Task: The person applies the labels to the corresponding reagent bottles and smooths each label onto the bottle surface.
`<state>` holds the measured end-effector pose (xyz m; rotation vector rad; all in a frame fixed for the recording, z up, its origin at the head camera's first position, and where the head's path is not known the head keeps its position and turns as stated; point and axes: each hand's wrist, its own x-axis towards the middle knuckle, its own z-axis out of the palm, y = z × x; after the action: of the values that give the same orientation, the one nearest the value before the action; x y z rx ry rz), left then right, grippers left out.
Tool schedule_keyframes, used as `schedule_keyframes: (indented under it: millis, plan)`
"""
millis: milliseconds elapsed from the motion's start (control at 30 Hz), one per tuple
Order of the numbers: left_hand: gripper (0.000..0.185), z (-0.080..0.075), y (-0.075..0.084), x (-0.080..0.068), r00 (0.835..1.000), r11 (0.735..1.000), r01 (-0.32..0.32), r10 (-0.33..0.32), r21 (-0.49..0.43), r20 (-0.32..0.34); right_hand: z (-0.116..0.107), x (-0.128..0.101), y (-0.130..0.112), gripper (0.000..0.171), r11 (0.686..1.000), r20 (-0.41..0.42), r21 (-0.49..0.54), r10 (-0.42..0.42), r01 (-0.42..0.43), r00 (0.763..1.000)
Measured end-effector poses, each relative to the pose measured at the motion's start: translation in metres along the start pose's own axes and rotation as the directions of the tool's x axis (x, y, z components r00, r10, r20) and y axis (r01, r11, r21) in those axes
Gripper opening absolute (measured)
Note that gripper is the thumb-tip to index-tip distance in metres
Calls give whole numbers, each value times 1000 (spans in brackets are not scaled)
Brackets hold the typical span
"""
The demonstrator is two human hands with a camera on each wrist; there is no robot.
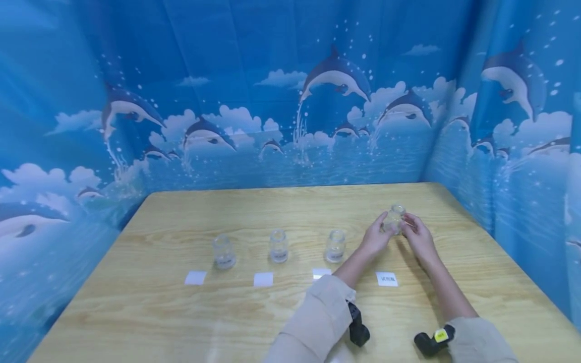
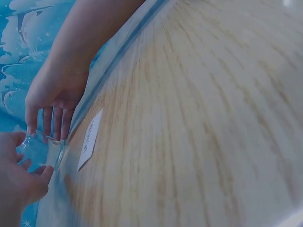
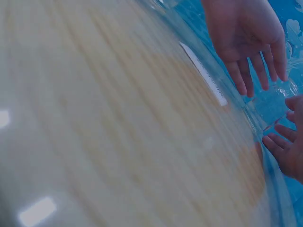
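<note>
Both hands, the left hand point(image 1: 374, 236) and the right hand point(image 1: 416, 234), pinch a small clear glass jar point(image 1: 394, 219) between their fingertips, lifted above the pale wooden table point(image 1: 290, 312). Better to keep it upright and grip evenly, because smooth glass probably slips easily.

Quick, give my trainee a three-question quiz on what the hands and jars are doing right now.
1. True or false: both hands hold one glass jar above the table.
2. How many jars stand on the table? A) two B) three C) five
3. Fill in: in front of each standing jar lies a white ____.

Key:
1. True; the left hand and right hand grip it together.
2. B: left jar, middle jar, third jar.
3. Label, as at.
</note>
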<state>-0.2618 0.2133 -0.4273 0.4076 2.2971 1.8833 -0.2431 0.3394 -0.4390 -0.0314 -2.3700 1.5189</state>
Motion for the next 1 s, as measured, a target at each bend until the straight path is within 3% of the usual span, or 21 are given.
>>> schedule_keyframes:
  millis: [167,500,767,1000]
  plan:
    - [46,2,-3,0,1000,1000,-15,15,-18,-5,3,-3,4,49,997,-8,74,-33,34,999]
    - [42,3,-14,-9,985,995,-87,80,-40,-150,7,-16,1,48,994,30,91,-64,61,998]
    - [38,-1,-18,-21,977,997,-73,71,1,-200,11,-30,-4,45,981,54,135,-146,137,988]
    - [34,-3,-18,-28,976,997,-77,74,-7,-203,14,-38,-10,46,992,65,89,-95,89,993]
